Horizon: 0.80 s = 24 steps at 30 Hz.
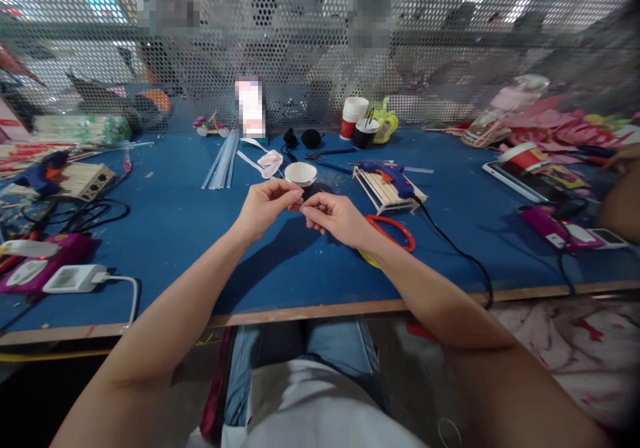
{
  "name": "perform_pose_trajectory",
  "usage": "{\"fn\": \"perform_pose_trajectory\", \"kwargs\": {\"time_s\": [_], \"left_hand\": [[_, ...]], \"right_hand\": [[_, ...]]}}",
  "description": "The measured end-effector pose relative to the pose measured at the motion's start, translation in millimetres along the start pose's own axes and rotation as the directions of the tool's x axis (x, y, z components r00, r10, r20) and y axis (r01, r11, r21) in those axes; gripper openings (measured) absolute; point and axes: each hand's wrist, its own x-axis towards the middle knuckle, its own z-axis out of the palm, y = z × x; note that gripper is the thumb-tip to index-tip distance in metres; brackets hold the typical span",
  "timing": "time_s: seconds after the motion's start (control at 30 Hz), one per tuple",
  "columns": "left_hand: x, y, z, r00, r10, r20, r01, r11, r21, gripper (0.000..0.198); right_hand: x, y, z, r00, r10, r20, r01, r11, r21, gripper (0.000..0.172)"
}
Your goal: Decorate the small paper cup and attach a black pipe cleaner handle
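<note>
My left hand and my right hand meet above the middle of the table. On each, thumb and fingers are pinched together, the tips almost touching. Whatever they pinch, if anything, is too small to make out. Just behind the fingertips stands a small cup with a white rim and a dark lower part, partly hidden by my hands. A pale pink ribbon lies loosely to its left. Right of my right hand, a blue glue gun rests on a little rack of wooden sticks.
Near my right forearm lies a red ring. Clear glue sticks, a black yarn ball, pliers and stacked paper cups lie farther back. Power strips and cables flank both sides. A perforated metal screen closes the back.
</note>
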Motion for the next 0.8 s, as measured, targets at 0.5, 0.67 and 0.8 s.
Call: {"fn": "perform_pose_trajectory", "kwargs": {"time_s": [0.5, 0.67, 0.8], "left_hand": [[1.7, -1.7, -4.6, 0.997, -0.071, 0.031, 0.073, 0.995, -0.073, 0.016], [2.4, -3.4, -5.5, 1.0, -0.016, 0.001, 0.016, 0.999, -0.041, 0.013], [2.9, -3.5, -7.1, 1.0, -0.018, 0.012, 0.019, 1.0, -0.018, 0.017]], "right_hand": [[-3.2, -4.1, 0.6, 0.997, -0.068, -0.024, 0.065, 0.991, -0.115, 0.022], [-0.1, 0.9, 0.0, 0.999, 0.004, 0.042, -0.005, 1.0, 0.023, 0.019], [0.7, 4.4, -0.3, 0.997, 0.023, 0.073, -0.031, 0.994, 0.107, 0.017]]}}
